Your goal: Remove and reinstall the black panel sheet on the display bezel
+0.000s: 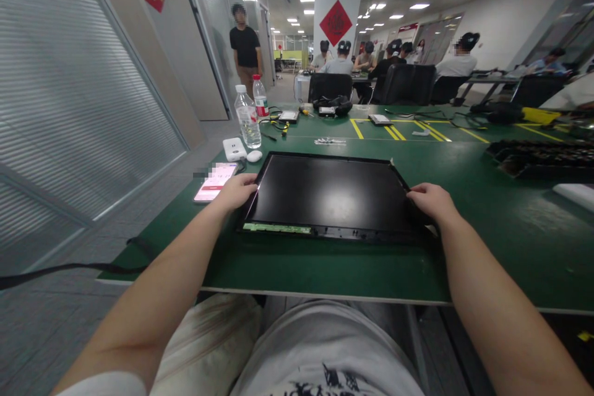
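Note:
A black flat display panel (329, 192) lies face up on the green table, with a green circuit strip (277, 228) along the left part of its near edge. My left hand (238, 190) grips the panel's left edge, thumb on top and the other fingers mostly hidden. On the opposite side my right hand (432, 200) holds the right edge in the same way. Just left of my left hand rests a phone (216, 183) with its screen lit. Whether the panel touches the table all along its underside cannot be seen.
Beyond the panel stand two plastic bottles (248, 119), near a white power bank (234, 149) and a small white case (254, 156). Small drives (380, 119) and cables lie farther back. Dark parts (538, 159) are stacked at right. Several people sit behind; one person (245, 46) stands.

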Tool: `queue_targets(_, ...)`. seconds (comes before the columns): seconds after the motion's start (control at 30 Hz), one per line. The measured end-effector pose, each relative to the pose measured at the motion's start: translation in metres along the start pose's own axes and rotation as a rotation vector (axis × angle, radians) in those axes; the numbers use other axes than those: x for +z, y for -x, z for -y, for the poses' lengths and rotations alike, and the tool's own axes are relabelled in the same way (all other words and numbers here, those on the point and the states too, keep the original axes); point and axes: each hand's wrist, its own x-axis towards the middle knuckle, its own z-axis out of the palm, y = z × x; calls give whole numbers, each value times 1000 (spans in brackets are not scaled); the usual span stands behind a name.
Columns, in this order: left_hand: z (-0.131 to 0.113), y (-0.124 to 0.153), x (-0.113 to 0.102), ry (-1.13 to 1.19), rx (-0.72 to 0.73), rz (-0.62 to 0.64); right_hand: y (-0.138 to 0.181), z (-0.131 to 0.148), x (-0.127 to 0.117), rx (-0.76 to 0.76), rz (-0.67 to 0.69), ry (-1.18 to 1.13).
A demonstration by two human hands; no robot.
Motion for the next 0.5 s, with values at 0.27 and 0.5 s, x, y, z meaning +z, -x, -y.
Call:
queue_targets(0.27,-27,13,7,473,-329,-108,-4,-5,2,-11,-24,23)
queue_targets(0.5,-23,7,7,574,-375,-49,-5,-7,4,-22,-29,22)
